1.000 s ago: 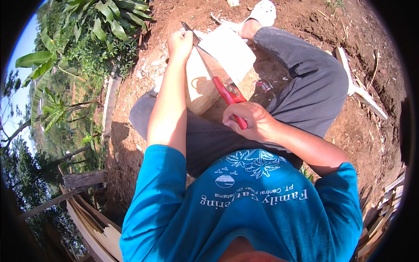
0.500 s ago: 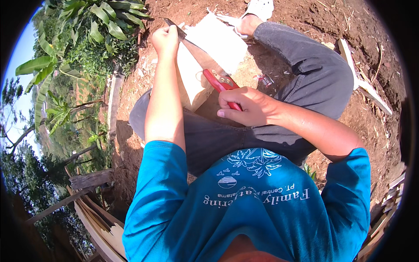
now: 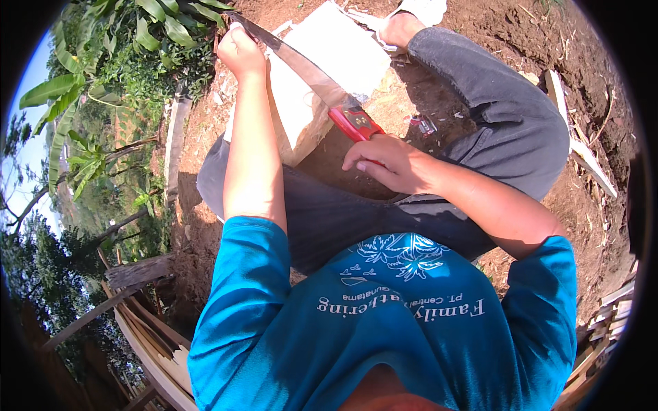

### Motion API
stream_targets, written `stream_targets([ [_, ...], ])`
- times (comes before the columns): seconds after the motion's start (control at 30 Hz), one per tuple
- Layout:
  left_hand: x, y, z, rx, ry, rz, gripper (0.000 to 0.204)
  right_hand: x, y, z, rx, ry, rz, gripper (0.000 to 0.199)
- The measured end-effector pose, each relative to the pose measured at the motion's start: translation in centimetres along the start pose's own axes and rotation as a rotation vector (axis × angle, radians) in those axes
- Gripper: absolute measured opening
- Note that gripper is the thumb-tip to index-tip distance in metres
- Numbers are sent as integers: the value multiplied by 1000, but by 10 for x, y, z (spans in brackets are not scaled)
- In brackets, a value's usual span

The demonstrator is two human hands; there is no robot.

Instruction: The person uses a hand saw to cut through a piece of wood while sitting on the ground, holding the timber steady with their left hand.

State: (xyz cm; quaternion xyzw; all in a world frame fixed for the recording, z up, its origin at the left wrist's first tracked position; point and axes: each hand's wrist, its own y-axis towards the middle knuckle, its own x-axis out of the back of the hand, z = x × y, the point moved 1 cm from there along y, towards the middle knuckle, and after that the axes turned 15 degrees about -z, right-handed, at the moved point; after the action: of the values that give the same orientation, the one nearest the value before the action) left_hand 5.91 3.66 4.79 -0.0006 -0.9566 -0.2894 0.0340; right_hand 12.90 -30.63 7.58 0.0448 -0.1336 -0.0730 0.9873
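A hand saw with a long steel blade [image 3: 301, 65] and a red handle [image 3: 356, 123] lies across a pale stone block [image 3: 343, 51] that stands between my legs. My right hand [image 3: 387, 161] grips the red handle near my lap. My left hand [image 3: 241, 49] pinches the far tip of the blade at the block's upper left edge. The blade runs diagonally over the block's top face. I sit on red earth in grey trousers and a blue shirt.
Bare red soil [image 3: 493, 41] surrounds me. Green leafy plants [image 3: 137, 61] stand to the left. Wooden planks [image 3: 151, 342] are stacked at the lower left, and a pale board [image 3: 576, 137] lies on the ground at the right.
Both hands and the saw sit higher and further left in the view than a second ago; the left hand has stayed on the blade tip and the right on the handle.
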Motion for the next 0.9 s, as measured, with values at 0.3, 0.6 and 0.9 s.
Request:
stream_targets([
  [0.3, 110, -52, -8, -109, 926, 342, 67, -9, 6, -8, -68, 126, 43, 32],
  [0.6, 109, -67, 14, -202, 972, 201, 51, -24, 17, -19, 43, 33, -137, 35],
  [0.9, 100, -52, 36, -160, 941, 271, 53, 39, -34, 66, 72, 241, -540, 31],
])
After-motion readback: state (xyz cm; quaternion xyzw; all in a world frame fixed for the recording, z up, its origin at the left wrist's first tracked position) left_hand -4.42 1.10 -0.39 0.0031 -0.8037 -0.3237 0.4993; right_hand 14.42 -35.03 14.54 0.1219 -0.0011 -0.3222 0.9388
